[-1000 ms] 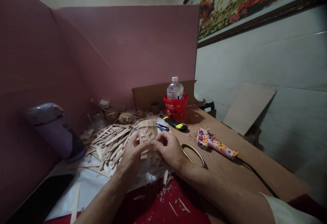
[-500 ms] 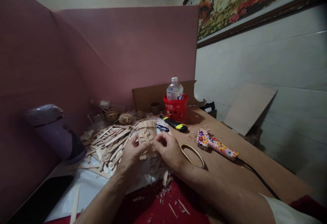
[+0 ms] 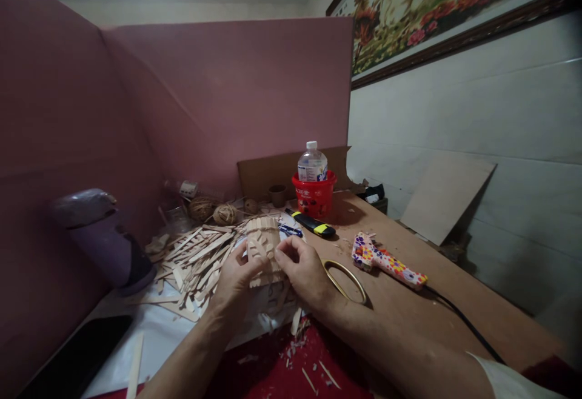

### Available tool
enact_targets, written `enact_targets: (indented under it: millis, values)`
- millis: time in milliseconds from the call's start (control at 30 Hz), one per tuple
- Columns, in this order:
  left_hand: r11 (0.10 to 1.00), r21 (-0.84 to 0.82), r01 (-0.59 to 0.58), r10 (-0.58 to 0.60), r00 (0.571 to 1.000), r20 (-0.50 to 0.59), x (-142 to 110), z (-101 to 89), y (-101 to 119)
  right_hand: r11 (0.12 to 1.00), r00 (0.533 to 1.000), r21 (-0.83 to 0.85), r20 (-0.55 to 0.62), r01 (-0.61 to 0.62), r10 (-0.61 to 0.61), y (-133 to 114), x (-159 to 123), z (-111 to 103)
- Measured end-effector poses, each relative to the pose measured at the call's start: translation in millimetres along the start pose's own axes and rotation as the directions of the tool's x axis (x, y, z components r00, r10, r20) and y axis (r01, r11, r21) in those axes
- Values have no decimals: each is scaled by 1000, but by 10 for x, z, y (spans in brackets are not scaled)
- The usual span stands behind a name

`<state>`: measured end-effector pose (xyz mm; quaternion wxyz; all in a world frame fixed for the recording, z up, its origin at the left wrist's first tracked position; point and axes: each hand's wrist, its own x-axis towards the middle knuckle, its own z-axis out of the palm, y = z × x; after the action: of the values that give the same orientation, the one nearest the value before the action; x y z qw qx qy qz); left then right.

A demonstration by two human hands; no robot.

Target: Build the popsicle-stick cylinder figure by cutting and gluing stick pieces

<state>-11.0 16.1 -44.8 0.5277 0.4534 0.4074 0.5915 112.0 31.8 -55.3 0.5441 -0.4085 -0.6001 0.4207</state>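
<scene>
- Left hand (image 3: 236, 274) and right hand (image 3: 304, 271) both pinch a small stick cup (image 3: 264, 242), fingers closed on its sides.
- Loose sticks (image 3: 195, 253) lie just left of the left fingers.
- Scissors (image 3: 346, 273) rest beside the right fingers; the glue gun (image 3: 386, 261) lies farther right.

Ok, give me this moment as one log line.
left hand: holding stick model | right hand: pinching model | stick pile: left of it | scissors, glue gun: right, on table
</scene>
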Motion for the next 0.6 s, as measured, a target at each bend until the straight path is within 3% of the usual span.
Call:
enact_targets:
  millis: [333, 600]
  values:
    - [994, 81, -78, 78, 997, 2, 48, -36, -48, 996, 997, -47, -27, -71, 70, -42, 6, 0]
    - [999, -36, 25, -28, 996, -87, 19, 10, -2, 997, 996, 9, -38, -81, 81, -32, -13, -4]
